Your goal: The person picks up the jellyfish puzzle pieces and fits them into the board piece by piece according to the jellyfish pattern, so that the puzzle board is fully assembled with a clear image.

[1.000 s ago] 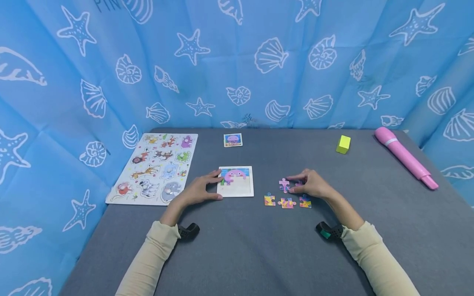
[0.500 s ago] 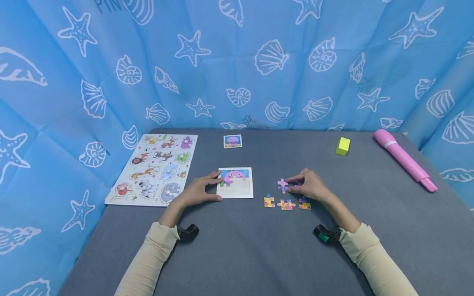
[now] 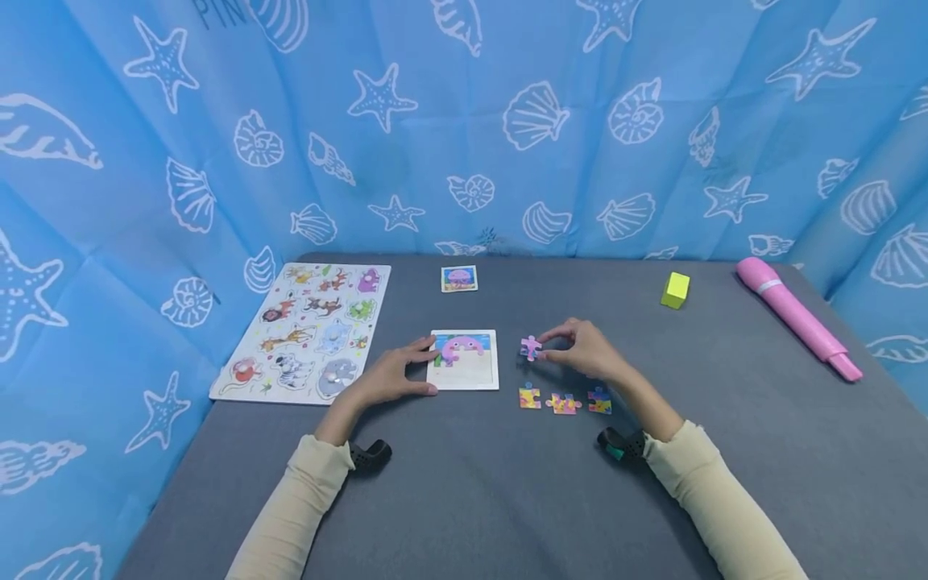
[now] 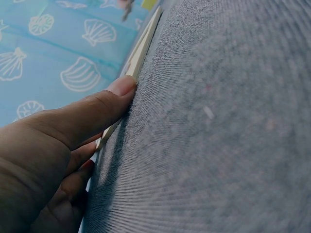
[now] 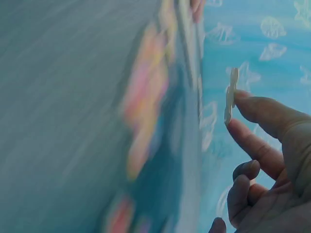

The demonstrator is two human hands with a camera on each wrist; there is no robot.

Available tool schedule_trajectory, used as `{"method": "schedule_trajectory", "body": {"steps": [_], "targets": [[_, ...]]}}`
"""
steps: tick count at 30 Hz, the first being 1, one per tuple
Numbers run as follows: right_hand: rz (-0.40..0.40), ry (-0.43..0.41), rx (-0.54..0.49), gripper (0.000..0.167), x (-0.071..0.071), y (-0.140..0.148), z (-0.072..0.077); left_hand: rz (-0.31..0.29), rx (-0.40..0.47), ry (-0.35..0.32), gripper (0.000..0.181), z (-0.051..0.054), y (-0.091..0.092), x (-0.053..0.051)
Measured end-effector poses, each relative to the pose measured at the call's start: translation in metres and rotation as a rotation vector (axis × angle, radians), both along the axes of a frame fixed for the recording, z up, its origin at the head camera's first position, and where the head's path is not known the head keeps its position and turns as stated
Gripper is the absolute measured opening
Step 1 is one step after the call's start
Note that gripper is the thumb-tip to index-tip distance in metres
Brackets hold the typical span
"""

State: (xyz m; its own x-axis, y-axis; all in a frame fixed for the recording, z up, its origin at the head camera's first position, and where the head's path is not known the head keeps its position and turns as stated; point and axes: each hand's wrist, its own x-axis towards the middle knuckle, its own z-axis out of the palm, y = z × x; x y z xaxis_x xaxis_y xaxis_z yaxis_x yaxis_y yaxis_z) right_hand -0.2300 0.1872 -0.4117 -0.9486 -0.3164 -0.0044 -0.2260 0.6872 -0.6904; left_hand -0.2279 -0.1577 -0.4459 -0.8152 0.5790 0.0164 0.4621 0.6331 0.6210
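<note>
The right hand [image 3: 583, 353] has carried the purple puzzle piece [image 3: 531, 348] leftward over the last half-second, to just right of the puzzle tray [image 3: 496, 366] at frame centre, seemingly nearer its unfilled part. Its grip is narrow, pinching the piece; the left hand [image 3: 391, 374] spreads against the tray's left edge. Edge-on in the right wrist view, the piece's long axis runs nearly upright, top leaning right.

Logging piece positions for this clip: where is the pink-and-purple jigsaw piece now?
In the head view, the jigsaw piece is pinched in the right hand, right of the white square tray and beyond three multicoloured jigsaw pieces.
</note>
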Motion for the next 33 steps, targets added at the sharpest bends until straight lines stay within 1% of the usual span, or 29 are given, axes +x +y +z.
{"method": "schedule_trajectory", "body": {"steps": [4, 7, 11, 13, 19, 24, 29, 33], "targets": [[0.008, 0.040, 0.032, 0.029, -0.007, -0.031, 0.007, -0.006, 0.003, 0.003, 0.070, 0.000, 0.001, -0.001], [0.025, 0.054, 0.054, 0.028, -0.011, -0.052, 0.006, -0.014, 0.002, 0.012, 0.070, -0.001, 0.002, -0.002], [0.071, 0.025, 0.075, 0.027, -0.015, -0.074, 0.000, -0.024, -0.003, 0.023, 0.070, -0.002, 0.004, -0.003], [0.082, 0.005, 0.092, 0.026, -0.017, -0.081, -0.002, -0.026, -0.004, 0.019, 0.070, -0.002, 0.005, -0.003], [0.051, -0.006, 0.165, 0.021, -0.021, -0.094, -0.008, -0.022, -0.016, 0.012, 0.069, -0.001, 0.005, -0.004], [0.044, -0.001, 0.189, 0.022, -0.024, -0.101, -0.010, -0.007, -0.021, 0.004, 0.068, 0.001, 0.003, -0.004], [0.049, 0.030, 0.193, 0.027, -0.023, -0.103, -0.012, -0.009, -0.025, -0.001, 0.068, 0.001, 0.002, -0.004], [0.082, 0.079, 0.187, 0.035, -0.020, -0.107, -0.012, -0.001, -0.023, -0.003, 0.068, 0.000, 0.000, -0.003]]}}
